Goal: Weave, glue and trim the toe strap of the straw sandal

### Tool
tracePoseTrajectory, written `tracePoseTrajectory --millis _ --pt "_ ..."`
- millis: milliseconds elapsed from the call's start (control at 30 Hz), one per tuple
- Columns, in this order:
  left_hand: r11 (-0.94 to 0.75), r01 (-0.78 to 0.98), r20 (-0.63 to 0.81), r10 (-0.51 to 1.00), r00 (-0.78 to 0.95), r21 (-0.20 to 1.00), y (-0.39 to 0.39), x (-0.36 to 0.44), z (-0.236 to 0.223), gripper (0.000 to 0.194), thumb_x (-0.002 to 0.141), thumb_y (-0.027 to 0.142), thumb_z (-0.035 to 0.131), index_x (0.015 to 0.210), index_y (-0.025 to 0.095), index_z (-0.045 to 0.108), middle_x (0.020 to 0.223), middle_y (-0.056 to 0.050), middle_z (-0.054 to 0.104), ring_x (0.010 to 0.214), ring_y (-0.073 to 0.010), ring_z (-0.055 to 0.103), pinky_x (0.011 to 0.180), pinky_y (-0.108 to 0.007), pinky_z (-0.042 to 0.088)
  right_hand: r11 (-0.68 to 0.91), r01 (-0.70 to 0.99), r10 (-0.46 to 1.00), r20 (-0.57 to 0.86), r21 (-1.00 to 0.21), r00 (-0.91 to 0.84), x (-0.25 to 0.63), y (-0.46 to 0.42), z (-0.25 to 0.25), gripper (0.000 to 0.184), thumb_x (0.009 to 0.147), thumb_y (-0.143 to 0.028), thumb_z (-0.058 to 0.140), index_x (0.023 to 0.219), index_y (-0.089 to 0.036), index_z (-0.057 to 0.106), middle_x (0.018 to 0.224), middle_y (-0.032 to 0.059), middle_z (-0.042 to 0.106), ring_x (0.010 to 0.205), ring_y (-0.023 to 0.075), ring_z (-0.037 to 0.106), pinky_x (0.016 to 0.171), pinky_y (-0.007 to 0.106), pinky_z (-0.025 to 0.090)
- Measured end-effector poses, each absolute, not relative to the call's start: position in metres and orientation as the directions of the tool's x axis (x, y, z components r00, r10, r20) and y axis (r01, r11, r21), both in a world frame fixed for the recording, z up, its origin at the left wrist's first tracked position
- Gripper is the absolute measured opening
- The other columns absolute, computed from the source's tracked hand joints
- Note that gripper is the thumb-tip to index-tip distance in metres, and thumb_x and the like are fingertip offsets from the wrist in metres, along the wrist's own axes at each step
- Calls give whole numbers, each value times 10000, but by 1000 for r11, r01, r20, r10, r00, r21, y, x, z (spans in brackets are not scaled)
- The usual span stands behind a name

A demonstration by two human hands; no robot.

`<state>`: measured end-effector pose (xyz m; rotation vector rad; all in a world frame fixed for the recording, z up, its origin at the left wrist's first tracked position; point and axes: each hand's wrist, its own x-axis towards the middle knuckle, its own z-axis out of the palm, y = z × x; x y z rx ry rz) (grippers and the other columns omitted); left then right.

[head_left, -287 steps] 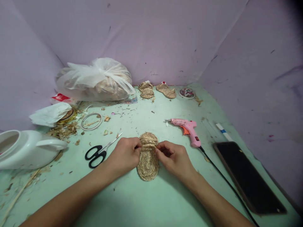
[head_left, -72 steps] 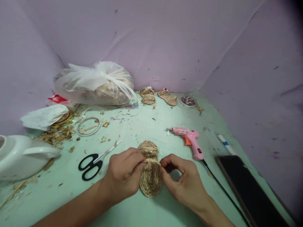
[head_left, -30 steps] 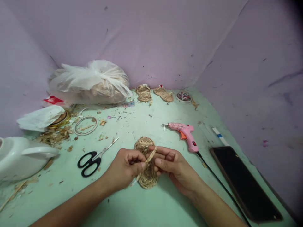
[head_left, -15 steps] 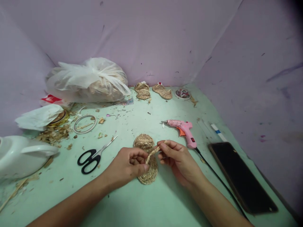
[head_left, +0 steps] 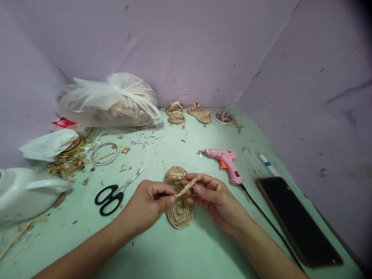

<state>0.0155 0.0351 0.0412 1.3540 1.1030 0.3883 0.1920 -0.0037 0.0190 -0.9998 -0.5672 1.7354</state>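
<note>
A short braided straw cord (head_left: 186, 187) stretches between my two hands. My left hand (head_left: 154, 199) pinches its lower end between thumb and forefinger. The fingers of my right hand (head_left: 210, 193) are curled behind the cord near its upper end, with the thumb beside it. Directly below lies a woven straw shoe sole (head_left: 180, 217), flat on the table and partly hidden by the hands and cord. A pink glue gun (head_left: 223, 157) rests on its side beyond my right hand. To the left of my left hand lie black-handled scissors (head_left: 114, 197), blades slightly apart.
Two small straw slippers (head_left: 200, 113) and a dish of beads (head_left: 224, 116) stand at the back wall. A stuffed plastic bag (head_left: 110, 102), tape ring (head_left: 104, 154) and white jug (head_left: 29, 192) occupy the left. On the right lies a dark phone (head_left: 299, 221) beside the glue gun's cable (head_left: 270, 223).
My left hand has shifted slightly left and now pinches the cord's lower end. The right thumb has moved down, so the cord's upper end shows freely. The sole and tools stay put.
</note>
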Motion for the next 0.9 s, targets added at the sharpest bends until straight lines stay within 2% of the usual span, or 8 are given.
tracePoseTrajectory --millis 233,300,400,467,500,600,733,900 --pt "239 400 -423 773 473 885 32 16 42 201 640 305 570 621 120 644 488 34 423 483 -79 316 465 -224 247 -407 -487 902 -426 -773 -76 191 -3 18 222 646 -309 760 725 -123 666 642 9 635 573 92 600 551 197 514" --pt "243 400 -425 775 468 884 32 16 39 188 633 299 572 583 124 618 466 39 418 467 -75 320 458 -223 247 -433 -521 886 -454 -736 -95 189 -3 17 235 621 -308 778 677 -123 644 585 0 622 531 80 587 532 181 512" --pt "247 389 -427 757 494 888 34 16 37 190 618 287 576 504 137 553 419 38 438 423 -69 339 435 -217 255 -547 -655 819 -493 -521 -292 182 -6 15 269 561 -283 815 626 -127 606 468 -46 545 407 27 485 446 118 464" --pt "268 356 -433 712 553 895 36 15 37 197 617 283 584 488 142 534 400 33 462 394 -68 358 418 -213 274 -621 -698 768 -456 -356 -450 178 -8 13 279 538 -259 827 616 -123 595 404 -79 474 338 2 391 369 85 404" --pt "278 340 -434 685 585 898 37 14 37 197 622 280 590 492 141 539 395 32 470 384 -69 369 412 -212 288 -637 -704 756 -429 -314 -493 178 -8 12 273 545 -251 823 611 -119 593 383 -85 452 320 0 371 345 82 386" --pt "299 291 -417 632 653 909 43 8 38 181 659 288 611 581 125 614 461 6 552 427 -88 467 453 -218 368 -609 -734 771 -443 -302 -457 182 -7 11 204 597 -201 791 648 -107 617 411 -56 527 340 21 464 369 92 441" --pt "334 256 -420 676 605 907 53 -2 40 287 704 357 617 863 128 684 679 -48 671 574 -122 568 544 -229 411 -533 -803 776 -532 -265 -339 196 -1 8 112 668 -102 724 744 -114 643 574 -20 663 429 42 595 466 112 526" --pt "332 251 -416 730 543 909 58 -4 38 295 701 396 619 767 119 694 641 -55 664 571 -123 549 559 -232 404 -480 -830 793 -546 -284 -271 198 2 4 64 710 -70 681 739 -118 649 579 -13 678 454 63 631 483 120 549"
